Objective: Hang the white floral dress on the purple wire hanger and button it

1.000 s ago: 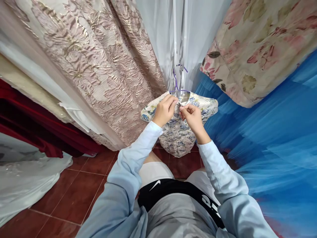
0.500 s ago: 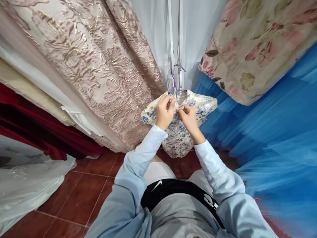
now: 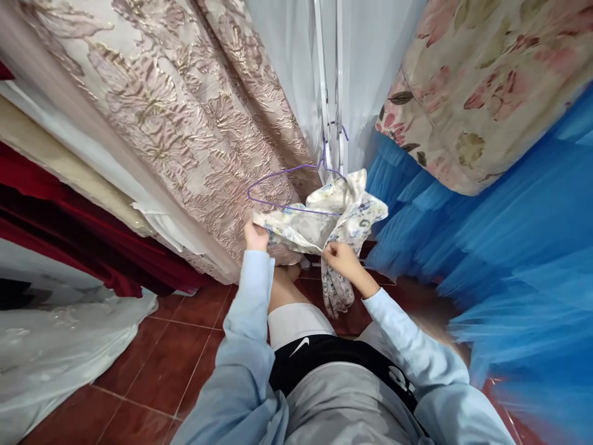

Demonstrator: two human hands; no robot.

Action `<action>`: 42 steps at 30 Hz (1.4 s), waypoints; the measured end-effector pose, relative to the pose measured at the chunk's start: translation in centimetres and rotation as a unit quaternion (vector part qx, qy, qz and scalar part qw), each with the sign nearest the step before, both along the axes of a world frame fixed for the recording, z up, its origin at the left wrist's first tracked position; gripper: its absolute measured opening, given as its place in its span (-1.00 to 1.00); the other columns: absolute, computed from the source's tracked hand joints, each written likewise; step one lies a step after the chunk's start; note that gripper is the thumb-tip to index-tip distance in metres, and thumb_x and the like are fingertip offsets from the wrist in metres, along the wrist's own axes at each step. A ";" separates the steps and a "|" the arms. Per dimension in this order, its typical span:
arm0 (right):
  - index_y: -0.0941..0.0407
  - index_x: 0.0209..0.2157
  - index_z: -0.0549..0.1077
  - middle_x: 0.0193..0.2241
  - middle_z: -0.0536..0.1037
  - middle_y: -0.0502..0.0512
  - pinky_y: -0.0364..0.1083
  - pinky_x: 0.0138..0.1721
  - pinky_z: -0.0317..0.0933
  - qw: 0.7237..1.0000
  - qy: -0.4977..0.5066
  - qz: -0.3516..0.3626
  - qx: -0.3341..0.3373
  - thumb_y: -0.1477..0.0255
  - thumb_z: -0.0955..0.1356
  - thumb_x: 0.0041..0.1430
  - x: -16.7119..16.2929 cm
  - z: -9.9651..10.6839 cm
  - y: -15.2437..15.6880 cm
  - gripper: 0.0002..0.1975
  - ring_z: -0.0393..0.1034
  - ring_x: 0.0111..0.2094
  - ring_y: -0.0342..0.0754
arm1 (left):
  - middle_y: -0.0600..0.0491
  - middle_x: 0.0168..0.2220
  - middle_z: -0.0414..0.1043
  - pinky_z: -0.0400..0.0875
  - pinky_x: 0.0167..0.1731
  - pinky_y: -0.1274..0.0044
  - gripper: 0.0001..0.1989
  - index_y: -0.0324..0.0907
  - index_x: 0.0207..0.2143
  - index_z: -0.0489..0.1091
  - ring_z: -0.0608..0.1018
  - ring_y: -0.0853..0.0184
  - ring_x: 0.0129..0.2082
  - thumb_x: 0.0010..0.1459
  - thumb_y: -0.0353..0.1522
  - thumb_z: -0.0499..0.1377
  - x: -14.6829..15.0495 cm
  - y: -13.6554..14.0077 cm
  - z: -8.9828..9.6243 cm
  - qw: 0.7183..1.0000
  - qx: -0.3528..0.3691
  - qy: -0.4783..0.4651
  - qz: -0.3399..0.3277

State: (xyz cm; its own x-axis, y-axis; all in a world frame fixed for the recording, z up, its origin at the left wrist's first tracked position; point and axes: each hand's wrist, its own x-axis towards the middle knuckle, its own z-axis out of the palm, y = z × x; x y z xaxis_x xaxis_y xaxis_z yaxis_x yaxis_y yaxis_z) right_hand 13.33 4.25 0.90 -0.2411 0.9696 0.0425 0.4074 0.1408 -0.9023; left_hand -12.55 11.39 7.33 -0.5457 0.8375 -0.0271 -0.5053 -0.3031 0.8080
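A small floral garment (image 3: 324,219), cream with blue print, hangs half off a purple wire hanger (image 3: 278,176) hooked on a white vertical rail (image 3: 331,74). The hanger's left arm is bare; the cloth still drapes over its right side. My left hand (image 3: 256,237) grips the garment's left edge and holds it out to the left. My right hand (image 3: 340,258) pinches the cloth lower down near the middle, with the rest of it dangling below.
Embossed pink-gold curtain fabric (image 3: 185,105) hangs at left, with red cloth (image 3: 69,247) and white cloth (image 3: 50,346) beneath it. Blue tulle (image 3: 500,247) fills the right side under a rose-print fabric (image 3: 486,80). The floor is red tile (image 3: 152,364).
Both hands left the collar and dropped lower. The garment's front is now open and pulled off the hanger's left arm, which is bare.
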 end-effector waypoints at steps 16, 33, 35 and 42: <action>0.15 -0.49 0.45 -0.57 0.43 -0.03 -0.16 -0.49 0.12 0.982 0.161 0.098 -0.028 0.30 0.38 0.07 9.3 8.0 -2.8 -0.80 0.24 -0.53 -0.14 | -0.07 -0.15 0.51 0.43 -0.10 0.44 -0.36 -0.21 -0.11 0.46 0.52 0.18 -0.12 0.13 0.18 0.20 13.9 -9.2 -4.3 0.782 0.053 0.379 -0.491; 0.09 -0.60 0.29 -0.67 0.20 -0.11 -0.15 -0.52 -0.02 0.984 0.160 -0.053 0.064 0.29 0.39 0.04 9.8 9.4 12.3 -0.74 0.02 -0.57 -0.18 | 0.08 -0.48 0.38 0.22 -0.38 0.53 -0.66 -0.20 -0.47 0.45 0.38 0.32 -0.42 0.16 -0.12 0.19 -0.9 -6.1 -1.4 0.716 -0.016 0.634 -0.291; 0.10 -0.56 0.33 -0.66 0.27 -0.11 -0.16 -0.52 0.01 0.980 0.184 -0.055 0.044 0.27 0.44 0.02 9.4 9.2 12.1 -0.72 0.08 -0.58 -0.18 | 0.03 -0.45 0.44 0.28 -0.31 0.49 -0.74 -0.18 -0.48 0.49 0.41 0.27 -0.38 0.10 -0.18 0.21 -3.9 -4.5 -0.3 0.689 0.006 0.681 -0.249; 0.15 -0.45 0.45 -0.60 0.44 -0.04 -0.16 -0.52 0.10 0.979 0.199 -0.037 -0.002 0.18 0.55 -0.05 10.6 9.4 11.1 -0.65 0.24 -0.56 -0.16 | 0.06 -0.54 0.34 0.33 -0.15 0.42 -0.77 -0.18 -0.45 0.44 0.31 0.30 -0.42 0.09 -0.23 0.34 -10.1 3.6 4.3 0.645 0.075 0.751 -0.119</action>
